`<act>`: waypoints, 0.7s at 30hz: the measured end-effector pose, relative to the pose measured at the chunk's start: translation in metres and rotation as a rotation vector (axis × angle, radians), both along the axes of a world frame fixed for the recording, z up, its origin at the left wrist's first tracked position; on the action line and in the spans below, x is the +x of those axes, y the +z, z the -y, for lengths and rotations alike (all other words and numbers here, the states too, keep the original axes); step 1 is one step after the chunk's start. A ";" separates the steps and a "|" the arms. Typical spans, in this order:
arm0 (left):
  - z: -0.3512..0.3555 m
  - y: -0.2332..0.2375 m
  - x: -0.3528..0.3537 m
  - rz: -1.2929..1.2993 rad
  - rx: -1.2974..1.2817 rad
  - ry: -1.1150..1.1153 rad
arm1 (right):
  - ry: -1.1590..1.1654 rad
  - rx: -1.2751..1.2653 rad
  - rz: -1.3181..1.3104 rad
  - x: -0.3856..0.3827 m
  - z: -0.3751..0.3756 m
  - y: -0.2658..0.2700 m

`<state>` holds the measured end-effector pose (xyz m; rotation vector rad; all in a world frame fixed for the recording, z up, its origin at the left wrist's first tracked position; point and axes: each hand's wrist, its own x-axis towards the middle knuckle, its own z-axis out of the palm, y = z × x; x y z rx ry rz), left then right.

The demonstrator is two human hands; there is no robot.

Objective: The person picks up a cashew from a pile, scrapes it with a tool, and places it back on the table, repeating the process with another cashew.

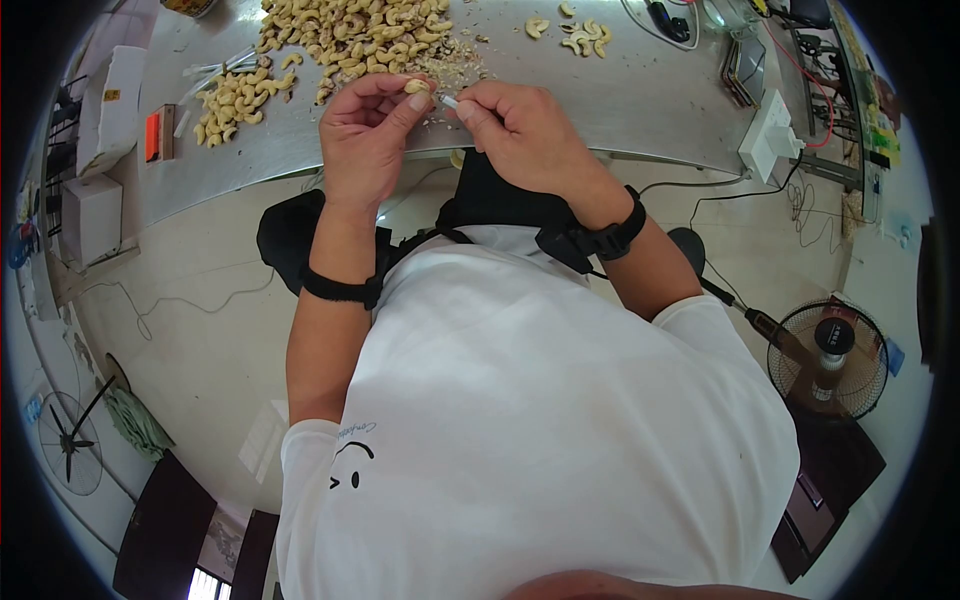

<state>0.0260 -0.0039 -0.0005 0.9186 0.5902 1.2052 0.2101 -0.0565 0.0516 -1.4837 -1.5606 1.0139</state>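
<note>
My left hand [365, 130] is closed, pinching a cashew [416, 87] between thumb and fingertips above the near side of the table. Just to the right, my right hand [515, 130] is closed around a thin tool with a white end [449, 102], which points at the cashew. Most of the tool is hidden in the fingers, so its kind is not clear. Beyond both hands lies a large pile of cashews [355, 35], with crumbs and skin bits [455, 60] at its right side. A smaller heap of cashews [235, 100] lies left of my left hand.
Several cashew pieces [585, 38] lie farther right on the metal table [640, 110]. White-handled sticks [215, 68] and an orange-red box [153, 136] are at the left. A power strip [768, 135] with cables sits at the right edge. A fan [828, 360] stands at right.
</note>
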 end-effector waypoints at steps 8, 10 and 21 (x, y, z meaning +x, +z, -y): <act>-0.003 -0.008 -0.007 -0.037 0.036 -0.045 | 0.002 0.006 -0.009 0.000 -0.002 -0.003; -0.002 -0.008 -0.007 -0.021 0.029 -0.046 | 0.003 0.002 -0.008 0.000 -0.002 -0.002; -0.002 -0.010 -0.008 -0.052 0.043 -0.014 | -0.024 -0.019 0.028 -0.004 -0.001 0.005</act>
